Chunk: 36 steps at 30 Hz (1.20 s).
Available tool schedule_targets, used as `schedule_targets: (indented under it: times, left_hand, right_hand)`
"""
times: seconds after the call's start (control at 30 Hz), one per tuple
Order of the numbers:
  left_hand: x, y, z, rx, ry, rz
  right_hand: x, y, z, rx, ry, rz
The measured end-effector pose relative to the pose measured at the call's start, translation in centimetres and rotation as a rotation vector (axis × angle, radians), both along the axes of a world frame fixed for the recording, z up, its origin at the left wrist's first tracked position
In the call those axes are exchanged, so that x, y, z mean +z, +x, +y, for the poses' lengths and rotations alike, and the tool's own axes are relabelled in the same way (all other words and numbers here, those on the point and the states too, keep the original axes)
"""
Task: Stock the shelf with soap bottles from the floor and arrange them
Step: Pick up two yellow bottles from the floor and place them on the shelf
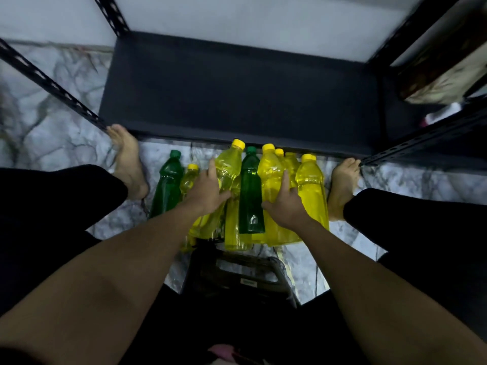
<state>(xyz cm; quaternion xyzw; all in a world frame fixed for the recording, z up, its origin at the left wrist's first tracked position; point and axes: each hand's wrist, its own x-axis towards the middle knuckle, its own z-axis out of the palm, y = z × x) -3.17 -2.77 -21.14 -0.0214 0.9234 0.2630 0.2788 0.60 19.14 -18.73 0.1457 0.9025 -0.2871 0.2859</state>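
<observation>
The dark shelf board [237, 93] is low, just above the marble floor [52, 106], and its whole top is bare. Its front edge runs right behind the caps of the bottles. Black perforated posts [47, 83] stand at the left and right front corners, and one bare foot [127, 162] rests near each post, so the free room is the floor strip between the two feet.

In this strip the soap bottles stand close together on the floor, touching each other. The left hand [208, 191] is wrapped around a yellow bottle [228, 167] with a yellow cap, and this bottle is tilted. The right hand [286, 204] grips another yellow bottle [271, 175], the fingers around its side. Between these two stands a dark green bottle [251, 196]. A second green bottle [167, 185] stands at the left end of the group, and one more yellow bottle [312, 188] at the right end, near the right foot.

Below the bottles, close to the person, there is a dark stool-like frame [237, 275]. The wall behind the shelf is pale. At the right, a neighbouring shelf holds a blurred object [442, 72] that I cannot identify.
</observation>
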Motion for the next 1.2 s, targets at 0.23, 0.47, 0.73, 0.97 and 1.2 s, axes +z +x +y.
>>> schedule_targets:
  times: [0.23, 0.47, 0.73, 0.97, 1.2]
  left_hand:
    - [8.6, -1.1, 0.0, 0.074, 0.158, 0.261]
    - [20.0, -2.1, -0.2, 0.070, 0.333, 0.595]
    - [34.7, -0.9, 0.1, -0.041, 0.484, 0.982]
    - [46.3, -1.8, 2.2, -0.088, 0.549, 1.233]
    - [53.0, -7.0, 4.3, -0.114, 0.595, 1.366]
  right_hand:
    - [7.4, -0.9, 1.4, 0.071, -0.045, 0.254]
    - [17.9, -1.0, 2.3, 0.059, -0.148, 0.565]
    - [29.9, 0.3, 2.3, 0.080, -0.261, 0.995]
    - [40.7, -1.1, 2.0, -0.003, -0.314, 1.321]
    - [47.5, -6.2, 3.1, -0.092, -0.289, 1.544]
